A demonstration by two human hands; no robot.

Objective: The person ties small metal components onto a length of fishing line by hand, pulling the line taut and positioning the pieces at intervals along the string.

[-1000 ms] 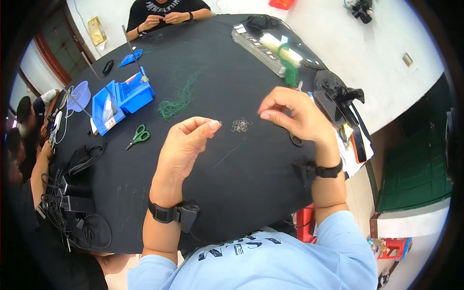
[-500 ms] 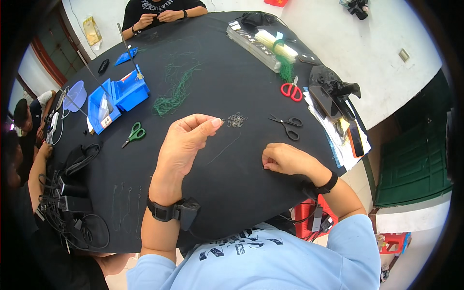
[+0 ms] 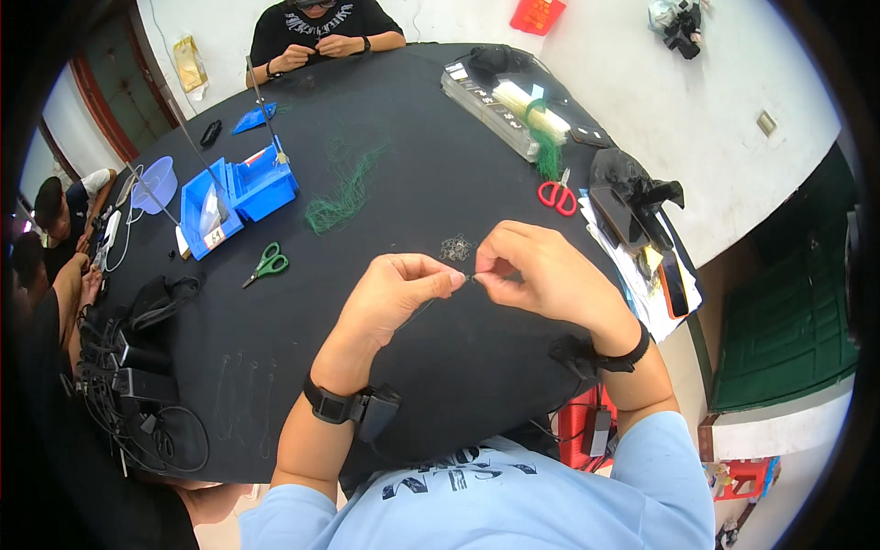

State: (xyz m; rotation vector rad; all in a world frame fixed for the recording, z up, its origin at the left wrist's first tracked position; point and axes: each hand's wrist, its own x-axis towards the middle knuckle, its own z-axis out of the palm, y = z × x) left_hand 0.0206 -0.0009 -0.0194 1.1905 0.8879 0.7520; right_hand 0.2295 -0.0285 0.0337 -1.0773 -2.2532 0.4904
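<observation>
Both hands meet over the black table (image 3: 458, 367), fingertips near each other. The left hand (image 3: 394, 291) pinches thumb against finger on a fine thread (image 3: 417, 314), which trails from it toward the body; the right hand (image 3: 536, 270) is pinched the same way at a tiny greenish bit of the thread between the two, though whether anything else is gripped is too small to tell. A wire pile (image 3: 456, 247) lies just beyond the fingertips, between the hands. Beyond the left hand and a little to its left spreads a green tangle (image 3: 339, 202); farther left are green scissors (image 3: 271, 261), with two joined blue bins (image 3: 260, 188) beyond them. Red scissors (image 3: 556, 196) lie beyond the right hand, and past them a long case (image 3: 486, 115). To the right of that hand are papers (image 3: 662, 319), a black bag (image 3: 628, 176) and an orange-edged phone (image 3: 675, 286). Pale strands (image 3: 246, 394) and black cables (image 3: 170, 431) lie left of the left forearm. A person (image 3: 321, 32) sits well beyond both hands, across the table.
</observation>
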